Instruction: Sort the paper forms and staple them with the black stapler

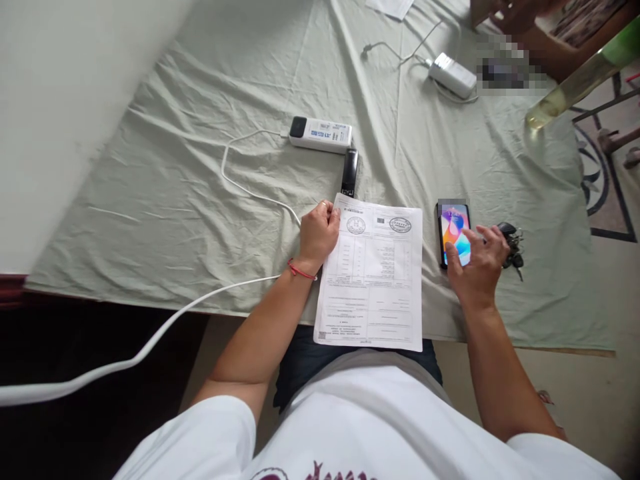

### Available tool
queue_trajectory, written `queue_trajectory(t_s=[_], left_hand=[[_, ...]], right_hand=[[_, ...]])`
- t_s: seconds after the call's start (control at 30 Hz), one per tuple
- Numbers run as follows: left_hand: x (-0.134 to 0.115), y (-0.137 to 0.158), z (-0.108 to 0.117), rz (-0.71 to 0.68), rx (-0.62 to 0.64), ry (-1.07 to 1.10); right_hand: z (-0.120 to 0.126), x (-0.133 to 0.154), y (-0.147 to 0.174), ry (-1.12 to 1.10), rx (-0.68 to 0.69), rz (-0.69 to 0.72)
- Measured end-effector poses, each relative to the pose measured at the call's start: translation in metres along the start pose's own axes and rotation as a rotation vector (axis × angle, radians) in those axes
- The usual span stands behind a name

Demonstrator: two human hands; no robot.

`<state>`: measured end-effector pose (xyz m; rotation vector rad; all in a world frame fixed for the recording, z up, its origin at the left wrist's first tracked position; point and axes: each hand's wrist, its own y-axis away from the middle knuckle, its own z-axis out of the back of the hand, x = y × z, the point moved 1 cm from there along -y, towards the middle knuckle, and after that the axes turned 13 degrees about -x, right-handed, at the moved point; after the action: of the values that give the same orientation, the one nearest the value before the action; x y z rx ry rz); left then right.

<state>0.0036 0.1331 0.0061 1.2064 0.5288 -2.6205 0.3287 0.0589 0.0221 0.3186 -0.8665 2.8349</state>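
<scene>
My left hand (319, 232) pinches the top left corner of a printed paper sheet (380, 273) that bears stamps and lines of text. The sheet extends over the table's front edge toward my lap. My right hand (479, 267) is over the lower right part of a smartphone (454, 233) lying on the table, its screen lit with a colourful picture. Its fingers are apart and it holds nothing. Just beyond the right fingers lies a bunch of keys (515, 250), partly hidden. A black device (349, 170) lies behind the sheet's top edge, its lower end covered.
A white power bank (323, 135) has a white cable (235, 180) running toward my left arm. At the far right are another white device (453, 75) with a cable and a bottle (555, 103). Another person's arm (543, 53) rests at the top right. A cloth (175, 220) covers the table.
</scene>
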Motion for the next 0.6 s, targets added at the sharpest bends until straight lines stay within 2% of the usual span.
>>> queue_trajectory(t_s=[0.13, 0.3, 0.37, 0.5, 0.6], left_hand=[[0.001, 0.000, 0.000, 0.000, 0.004, 0.002], [0.001, -0.001, 0.000, -0.004, 0.016, 0.001], [0.001, -0.001, 0.001, -0.007, 0.013, -0.005], [0.002, -0.001, 0.000, -0.010, 0.005, -0.010], [0.002, -0.001, 0.000, -0.005, 0.004, -0.012]], right_hand=[[0.003, 0.000, 0.006, -0.005, 0.058, 0.091], [0.001, -0.004, 0.005, 0.000, 0.132, 0.116], [0.003, -0.010, 0.002, 0.019, 0.105, 0.068], [0.011, -0.025, -0.002, 0.108, -0.078, -0.099], [0.017, -0.028, -0.002, 0.109, -0.132, -0.124]])
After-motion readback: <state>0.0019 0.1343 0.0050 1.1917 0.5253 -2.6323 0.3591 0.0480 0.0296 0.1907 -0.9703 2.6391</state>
